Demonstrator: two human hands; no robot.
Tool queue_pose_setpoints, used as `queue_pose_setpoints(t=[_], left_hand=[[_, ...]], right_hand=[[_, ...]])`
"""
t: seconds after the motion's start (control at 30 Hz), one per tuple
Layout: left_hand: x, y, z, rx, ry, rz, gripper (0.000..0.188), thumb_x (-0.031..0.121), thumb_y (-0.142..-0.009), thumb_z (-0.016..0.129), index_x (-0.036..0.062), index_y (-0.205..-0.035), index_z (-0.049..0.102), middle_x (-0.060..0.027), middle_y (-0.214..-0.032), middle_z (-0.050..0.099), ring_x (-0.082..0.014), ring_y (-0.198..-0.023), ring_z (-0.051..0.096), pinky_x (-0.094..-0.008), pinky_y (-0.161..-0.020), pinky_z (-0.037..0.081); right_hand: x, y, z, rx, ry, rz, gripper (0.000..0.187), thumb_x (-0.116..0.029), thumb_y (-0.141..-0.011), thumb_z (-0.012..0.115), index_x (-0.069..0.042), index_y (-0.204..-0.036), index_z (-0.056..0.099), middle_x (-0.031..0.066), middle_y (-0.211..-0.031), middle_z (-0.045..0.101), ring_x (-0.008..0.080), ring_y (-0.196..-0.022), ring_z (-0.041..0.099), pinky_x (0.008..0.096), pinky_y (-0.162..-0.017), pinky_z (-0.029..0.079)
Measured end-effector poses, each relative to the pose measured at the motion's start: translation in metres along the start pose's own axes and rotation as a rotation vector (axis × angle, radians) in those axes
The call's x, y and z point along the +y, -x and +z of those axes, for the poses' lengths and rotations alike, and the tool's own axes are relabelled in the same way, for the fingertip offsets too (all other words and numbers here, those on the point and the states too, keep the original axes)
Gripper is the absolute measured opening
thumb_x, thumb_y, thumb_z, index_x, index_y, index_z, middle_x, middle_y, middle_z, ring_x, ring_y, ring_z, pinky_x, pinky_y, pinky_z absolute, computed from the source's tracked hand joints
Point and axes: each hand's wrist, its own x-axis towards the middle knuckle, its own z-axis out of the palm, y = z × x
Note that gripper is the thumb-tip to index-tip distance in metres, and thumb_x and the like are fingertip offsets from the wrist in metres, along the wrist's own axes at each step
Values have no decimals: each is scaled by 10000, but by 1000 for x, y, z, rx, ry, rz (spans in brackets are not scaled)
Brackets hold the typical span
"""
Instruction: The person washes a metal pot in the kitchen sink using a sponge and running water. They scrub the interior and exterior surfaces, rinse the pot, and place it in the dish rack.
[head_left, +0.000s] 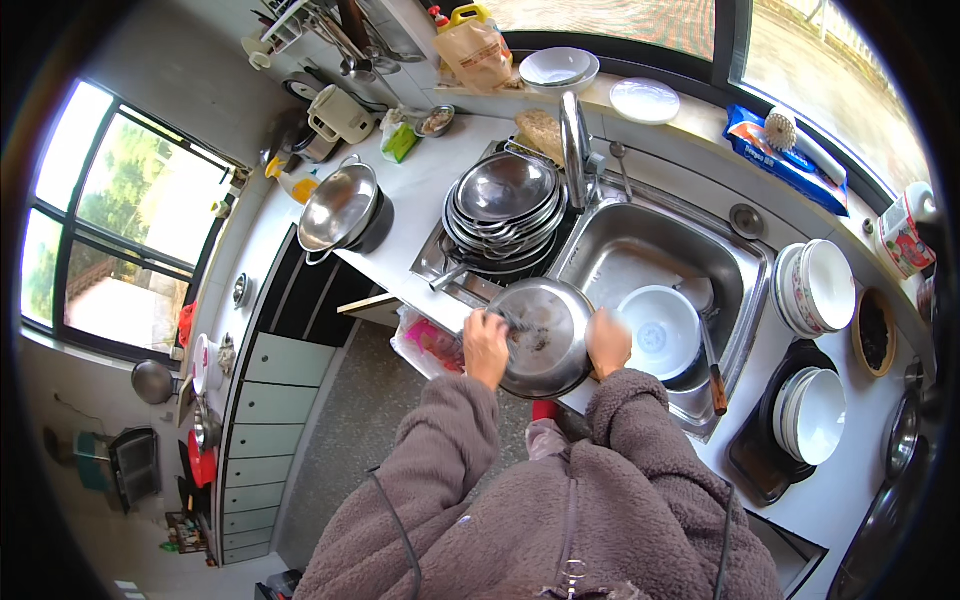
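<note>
A round metal pan (548, 345) with dark marks on its surface is between my hands, over the front edge of the sink. My left hand (486, 348) is closed at its left rim. By those fingertips is a small dark, blurred patch I cannot make out. At the right rim my right hand (608, 342), smeared by motion, is closed on the pan. Just right of it, a white bowl (660, 332) sits in the steel sink (740, 300). A wooden-handled knife or spatula (717, 385) leans at the sink's right side.
Stacked metal bowls (507, 187) stand left of the faucet (574, 140). A two-handled pot (340, 207) is farther left on the counter. White bowls (828, 285) and more bowls (815, 415) on a black tray (755, 450) line the right side. A bin with a pink-filled bag (430, 340) is below.
</note>
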Motion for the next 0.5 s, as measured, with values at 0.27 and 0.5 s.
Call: queue_pose_setpoints(t=[0.27,0.5], left_hand=[[-9,-3,-9,-367,109,56,101,25,-781,682,23,-858,616,-157,-925,567,-364,-927,570,-446,-817,463],[-1,1,-14,-440,32,111,211,33,-808,668,59,-1013,623,-150,-1004,597,-369,-963,571,-440,-839,474]], right_hand=[[-14,-1,-24,-169,-103,248,201,-250,-886,531,-83,-891,643,190,-882,660,422,-814,642,532,-691,507],[-9,-2,-19,-219,-180,351,325,-361,-916,498,-83,-964,659,198,-979,674,451,-908,632,538,-779,501]])
